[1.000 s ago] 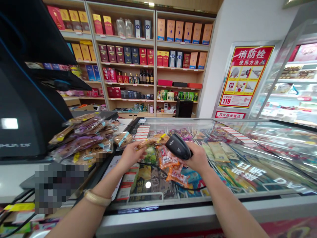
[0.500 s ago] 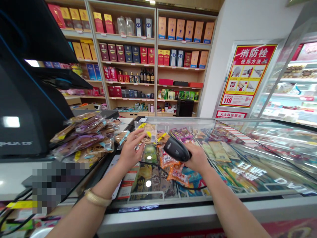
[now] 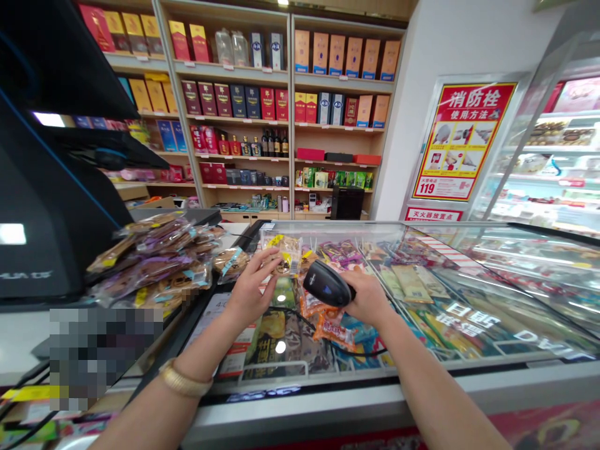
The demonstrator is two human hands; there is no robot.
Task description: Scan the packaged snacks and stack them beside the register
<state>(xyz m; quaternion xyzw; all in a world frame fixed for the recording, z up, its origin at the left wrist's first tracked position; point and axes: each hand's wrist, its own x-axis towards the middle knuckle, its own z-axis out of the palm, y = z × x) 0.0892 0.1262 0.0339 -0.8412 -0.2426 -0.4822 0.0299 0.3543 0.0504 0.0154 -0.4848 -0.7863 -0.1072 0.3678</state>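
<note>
My left hand (image 3: 253, 289) has its fingertips and thumb on a clear snack packet (image 3: 291, 249) with a yellow label and a barcode at its right side. The packet is tilted up above the freezer's glass top. My right hand (image 3: 368, 295) is wrapped round the grip of a black barcode scanner (image 3: 325, 282). The scanner's head points left, a little apart from the packet and below its barcode side. Another clear packet (image 3: 229, 262) lies just left of my left hand. Orange snack bags (image 3: 335, 331) show beneath the scanner.
A heap of clear snack packets (image 3: 154, 256) lies on the counter at left, beside a dark checkout terminal (image 3: 47, 206). The scanner's black cable (image 3: 360, 354) loops across the glass-topped freezer (image 3: 328, 397). Shelves of boxed goods (image 3: 237, 103) stand behind.
The view has shifted slightly right. My right hand has brought the scanner a little left, closer to the packet. My left hand keeps its fingers on the packet.
</note>
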